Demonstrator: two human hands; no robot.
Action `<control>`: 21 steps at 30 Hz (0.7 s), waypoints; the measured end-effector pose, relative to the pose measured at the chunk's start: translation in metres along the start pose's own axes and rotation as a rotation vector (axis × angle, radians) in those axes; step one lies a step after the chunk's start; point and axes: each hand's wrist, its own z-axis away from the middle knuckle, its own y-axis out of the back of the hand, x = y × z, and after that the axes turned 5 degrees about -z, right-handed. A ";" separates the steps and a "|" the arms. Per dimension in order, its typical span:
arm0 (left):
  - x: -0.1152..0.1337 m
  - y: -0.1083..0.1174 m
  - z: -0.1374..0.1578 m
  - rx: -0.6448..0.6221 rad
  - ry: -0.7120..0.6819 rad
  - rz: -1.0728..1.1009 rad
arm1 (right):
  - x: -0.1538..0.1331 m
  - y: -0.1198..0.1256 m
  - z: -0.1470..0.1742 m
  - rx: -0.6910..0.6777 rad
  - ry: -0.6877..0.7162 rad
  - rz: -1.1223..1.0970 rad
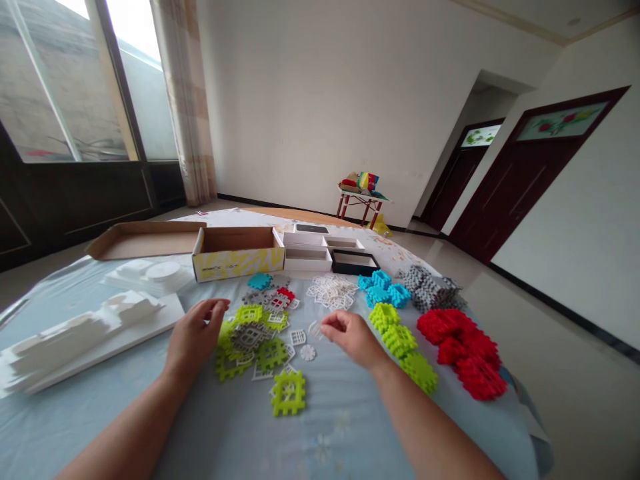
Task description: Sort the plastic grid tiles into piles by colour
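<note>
My right hand pinches a small white lattice window piece between thumb and fingertips, just in front of a heap of white window pieces. My left hand hovers at the left edge of a mixed pile. Its fingers are loosely bent and apart, with nothing visible in them. That pile has lime-green square frames, grey toothed plates and white pieces. Between the hands lie a white window piece and a white round disc. Nearest me is a lime-green frame with white lattice inside.
Right of my right hand stand stacks of lime-green, red, blue and grey pieces. Behind are an open cardboard box, white trays and a black tray. White foam packaging lies left.
</note>
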 end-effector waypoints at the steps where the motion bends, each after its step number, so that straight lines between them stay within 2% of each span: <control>1: 0.000 0.000 0.000 -0.002 0.004 0.002 | 0.004 0.006 -0.011 0.066 -0.014 -0.012; 6: -0.001 0.000 0.000 -0.011 0.009 0.021 | 0.020 0.028 -0.052 0.380 -0.042 0.022; 10: -0.002 0.001 -0.001 0.005 0.018 0.026 | 0.025 0.023 -0.048 0.510 0.112 0.223; 13: -0.001 0.001 -0.001 0.016 0.018 0.050 | 0.022 0.007 -0.031 0.384 0.180 0.308; 17: 0.000 0.005 -0.003 0.007 0.109 0.122 | 0.011 -0.017 -0.009 0.095 0.169 0.350; 21: 0.000 0.009 -0.005 -0.006 0.155 0.164 | 0.003 -0.032 0.006 -0.044 0.112 0.456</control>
